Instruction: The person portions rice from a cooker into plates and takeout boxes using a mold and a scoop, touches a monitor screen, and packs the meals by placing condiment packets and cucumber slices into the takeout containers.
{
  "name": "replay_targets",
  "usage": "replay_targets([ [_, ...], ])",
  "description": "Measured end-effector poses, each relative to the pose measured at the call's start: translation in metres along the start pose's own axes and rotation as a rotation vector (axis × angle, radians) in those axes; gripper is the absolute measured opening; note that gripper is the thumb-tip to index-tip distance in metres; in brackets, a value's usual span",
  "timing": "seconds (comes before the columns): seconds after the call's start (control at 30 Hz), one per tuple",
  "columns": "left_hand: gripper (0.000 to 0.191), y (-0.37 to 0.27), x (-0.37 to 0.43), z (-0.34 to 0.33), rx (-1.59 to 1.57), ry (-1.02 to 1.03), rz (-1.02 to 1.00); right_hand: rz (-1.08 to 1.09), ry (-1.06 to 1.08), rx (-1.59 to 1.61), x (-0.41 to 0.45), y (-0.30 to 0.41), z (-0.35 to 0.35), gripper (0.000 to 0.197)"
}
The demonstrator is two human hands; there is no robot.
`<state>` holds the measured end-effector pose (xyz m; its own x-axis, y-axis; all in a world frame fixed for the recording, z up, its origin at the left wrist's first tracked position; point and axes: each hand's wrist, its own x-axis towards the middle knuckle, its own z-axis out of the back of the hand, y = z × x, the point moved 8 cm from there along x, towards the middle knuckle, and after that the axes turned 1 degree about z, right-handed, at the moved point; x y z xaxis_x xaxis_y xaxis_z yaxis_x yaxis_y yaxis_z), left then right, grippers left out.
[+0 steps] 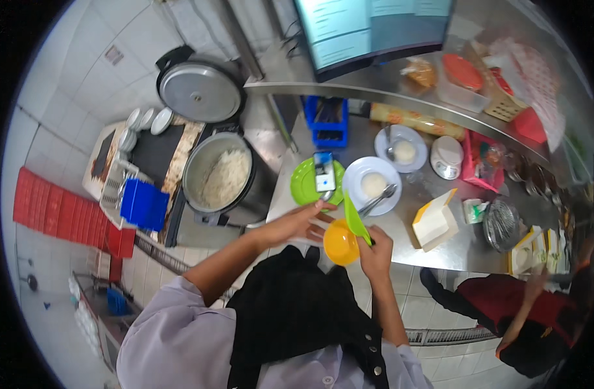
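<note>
My right hand (377, 250) grips a green rice paddle (355, 221), its blade pointing up and away from me. Against that hand is a small orange bowl (341, 243), held in the air at the counter's front edge. My left hand (306, 222) is just left of the bowl with fingers spread; whether the fingertips touch it is unclear. Beyond it lies a green plate (303, 187) with a smartphone (324, 172) and a spoon (327, 195). A white plate (358, 170) holds a rice mound (374, 185) and cutlery (378, 198).
Left stands an open rice cooker (190, 194) with rice (227, 177). Behind are another plated rice mound (404, 151), a kitchen scale (447, 156) and blue bins (328, 121). An open carton (435, 221) sits right. A monitor (375, 34) overhangs the counter. A co-worker (516, 306) is at right.
</note>
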<state>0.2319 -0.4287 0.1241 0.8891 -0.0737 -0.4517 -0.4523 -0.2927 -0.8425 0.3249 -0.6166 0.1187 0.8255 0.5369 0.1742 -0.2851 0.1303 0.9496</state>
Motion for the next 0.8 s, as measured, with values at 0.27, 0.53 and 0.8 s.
replay_targets([
  [0.27, 0.081, 0.075, -0.076, 0.101, -0.76, -0.123, -0.049, 0.178, 0.409, -0.204, 0.054, 0.063, -0.194, 0.029],
  [0.53, 0.077, 0.143, -0.219, 0.259, -0.862, -0.502, -0.217, 0.363, 0.694, -0.762, 0.134, 0.1, -0.424, 0.044],
  [0.8, 0.068, 0.196, -0.291, 0.383, -0.945, -0.8, -0.231, 0.703, 0.887, -1.545, 0.229, -0.057, -0.64, 0.026],
])
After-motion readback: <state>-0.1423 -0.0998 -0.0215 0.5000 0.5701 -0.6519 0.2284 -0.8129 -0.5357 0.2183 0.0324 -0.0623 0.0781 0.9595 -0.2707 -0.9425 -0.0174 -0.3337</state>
